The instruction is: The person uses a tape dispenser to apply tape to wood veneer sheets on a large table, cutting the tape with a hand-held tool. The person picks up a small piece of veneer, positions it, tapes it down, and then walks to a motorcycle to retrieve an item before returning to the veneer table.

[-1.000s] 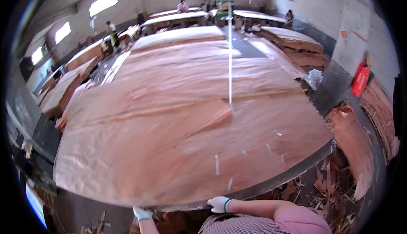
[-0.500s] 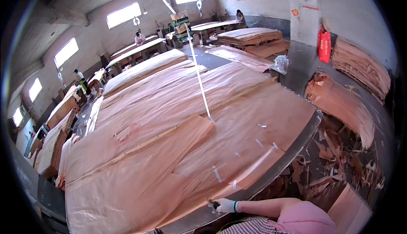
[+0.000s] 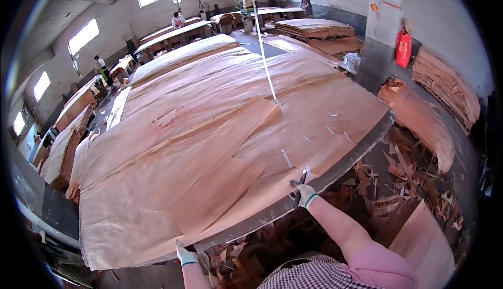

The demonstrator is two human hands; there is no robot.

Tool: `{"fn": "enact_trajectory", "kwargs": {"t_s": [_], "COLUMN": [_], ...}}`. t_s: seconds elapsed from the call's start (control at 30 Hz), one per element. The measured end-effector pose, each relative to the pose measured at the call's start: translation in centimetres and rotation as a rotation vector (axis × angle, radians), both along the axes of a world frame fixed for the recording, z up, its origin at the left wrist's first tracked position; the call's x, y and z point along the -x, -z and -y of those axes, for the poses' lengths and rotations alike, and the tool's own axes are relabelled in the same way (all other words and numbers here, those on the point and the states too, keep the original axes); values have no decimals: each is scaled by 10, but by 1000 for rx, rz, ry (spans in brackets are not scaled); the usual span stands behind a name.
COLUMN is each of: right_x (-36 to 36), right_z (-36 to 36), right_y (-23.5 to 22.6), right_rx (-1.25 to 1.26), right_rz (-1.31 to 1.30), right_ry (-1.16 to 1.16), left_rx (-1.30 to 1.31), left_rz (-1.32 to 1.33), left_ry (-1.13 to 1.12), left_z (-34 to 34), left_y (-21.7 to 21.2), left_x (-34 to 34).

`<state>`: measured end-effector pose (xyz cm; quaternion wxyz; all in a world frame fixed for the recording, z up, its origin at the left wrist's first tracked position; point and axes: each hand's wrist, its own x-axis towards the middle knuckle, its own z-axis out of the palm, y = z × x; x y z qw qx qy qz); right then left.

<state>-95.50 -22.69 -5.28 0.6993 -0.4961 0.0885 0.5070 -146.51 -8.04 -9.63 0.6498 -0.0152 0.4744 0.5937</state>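
Note:
My right hand point(image 3: 305, 192), in a white glove with a green cuff, is closed around a slim black knife-like tool point(image 3: 302, 178), held upright at the near edge of the table. My left hand point(image 3: 186, 254), also gloved, is at the near edge of a wide, thin, pinkish-brown wood veneer sheet point(image 3: 126, 205). Its fingers are together at the sheet's edge and seem to pinch it. A loose, narrower veneer strip point(image 3: 230, 142) lies slantwise over the big sheet between my hands. White tape pieces point(image 3: 286, 158) stick to the veneer beyond my right hand.
A dark table edge point(image 3: 346, 166) curves along the near side. Torn veneer scraps point(image 3: 387, 184) litter the floor at right, near curved veneer stacks point(image 3: 419, 126). A white strap point(image 3: 265, 61) hangs down to the veneer. Other people point(image 3: 178, 20) work at far tables.
My view has shifted. My right hand has moved away from me along the table edge, and the tool now points up. My left hand, barely visible before, has come to the sheet's near edge.

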Motion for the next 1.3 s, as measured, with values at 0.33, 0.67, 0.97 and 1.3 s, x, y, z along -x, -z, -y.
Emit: {"fn": "enact_trajectory", "kwargs": {"t_s": [0.33, 0.67, 0.97, 1.3], "right_x": [5, 97, 40, -138], "right_z": [36, 211, 172, -86], "right_y": [2, 24, -38, -87], "right_rx": [-126, 134, 192, 173], "right_rz": [-15, 236, 396, 1481], "right_ry": [78, -449, -494, -692], "left_rx": [-82, 80, 131, -435], "left_rz": [-4, -158, -1299, -2039], "left_ry": [53, 76, -140, 879], "left_z": [25, 179, 139, -34], "left_y": [14, -16, -72, -63], "left_x": [23, 87, 76, -133]}}
